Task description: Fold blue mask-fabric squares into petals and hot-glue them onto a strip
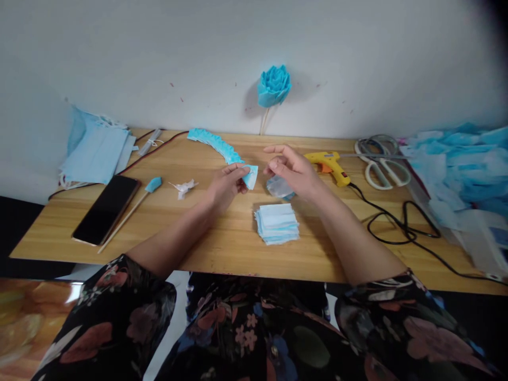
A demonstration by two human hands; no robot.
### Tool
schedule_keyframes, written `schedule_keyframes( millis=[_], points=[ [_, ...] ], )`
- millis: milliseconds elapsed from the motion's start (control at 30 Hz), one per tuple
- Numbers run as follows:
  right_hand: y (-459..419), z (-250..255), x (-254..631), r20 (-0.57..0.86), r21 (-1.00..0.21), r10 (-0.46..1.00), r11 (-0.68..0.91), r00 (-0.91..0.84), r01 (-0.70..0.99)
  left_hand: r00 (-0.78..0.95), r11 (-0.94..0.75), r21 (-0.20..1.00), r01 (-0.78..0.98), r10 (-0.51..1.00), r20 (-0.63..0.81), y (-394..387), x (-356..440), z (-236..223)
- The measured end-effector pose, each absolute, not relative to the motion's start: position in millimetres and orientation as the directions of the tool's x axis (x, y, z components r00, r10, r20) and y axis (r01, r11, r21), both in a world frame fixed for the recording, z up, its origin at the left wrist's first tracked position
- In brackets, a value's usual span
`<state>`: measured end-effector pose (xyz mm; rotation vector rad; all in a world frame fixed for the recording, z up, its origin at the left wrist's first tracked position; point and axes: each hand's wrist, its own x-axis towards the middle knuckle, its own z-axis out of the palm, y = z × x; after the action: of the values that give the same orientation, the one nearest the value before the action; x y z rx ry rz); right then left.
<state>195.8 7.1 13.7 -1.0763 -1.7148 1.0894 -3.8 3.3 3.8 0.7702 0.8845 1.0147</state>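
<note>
My left hand (227, 186) pinches a small folded piece of blue mask fabric (250, 177) between thumb and fingers, above the middle of the table. To its right, my right hand (292, 170) hovers with its index finger stretched out and the other fingers loosely bent; I see nothing in it. Partly hidden under that hand lies a clear, bluish item (279, 187) whose kind I cannot make out. Closer to me rests a stack of cut pale-blue fabric squares (277, 224). A curved row of folded blue pieces (214, 144) runs behind my left hand.
A blue fabric flower (274, 87) on sticks leans against the wall. Rightward lie a yellow glue gun (331, 165) with a black cord, scissors (387, 173) and heaped blue fabric (468, 169). Leftward are a phone (106, 210), a blue-tipped stick (127, 219), crumpled white scrap (184, 188) and masks (95, 151).
</note>
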Motion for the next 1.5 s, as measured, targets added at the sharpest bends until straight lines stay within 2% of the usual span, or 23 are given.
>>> schedule_keyframes(
  millis=[200,467,1033,1167,1300,1400,1500],
  points=[
    [9.9,12.3,193.8,0.178,-0.947,0.96,0.228,-0.218,0.228,0.29,0.354,0.849,-0.391,0.923,-0.252,2.6,-4.7,6.2],
    [1.2,18.2,185.8,0.128,-0.908,0.949,0.229,-0.287,0.351,0.314,0.324,0.858,-0.398,0.927,-0.204,0.7,-5.0,4.4],
    [-2.4,22.0,181.1,0.257,-0.758,0.906,0.405,-0.335,0.512,0.248,0.197,0.91,-0.364,0.963,-0.109,3.5,-3.9,-2.8],
    [1.3,22.1,186.4,0.241,-0.703,0.887,0.439,-0.393,0.56,0.234,0.208,0.89,-0.406,0.965,-0.119,4.6,-5.2,-3.2],
    [6.7,26.4,199.3,0.227,-0.595,0.905,0.421,-0.359,0.685,0.212,0.209,0.852,-0.481,0.97,-0.119,5.7,-5.7,-4.5],
    [4.2,28.2,205.4,0.358,-0.456,0.868,0.484,-0.344,0.747,0.243,0.233,0.832,-0.504,0.962,-0.123,5.1,-5.7,-4.4],
    [-4.3,24.3,203.0,0.488,-0.36,0.783,0.584,-0.386,0.728,0.259,0.245,0.819,-0.518,0.958,-0.123,3.4,-5.4,-3.0]
  ],
)
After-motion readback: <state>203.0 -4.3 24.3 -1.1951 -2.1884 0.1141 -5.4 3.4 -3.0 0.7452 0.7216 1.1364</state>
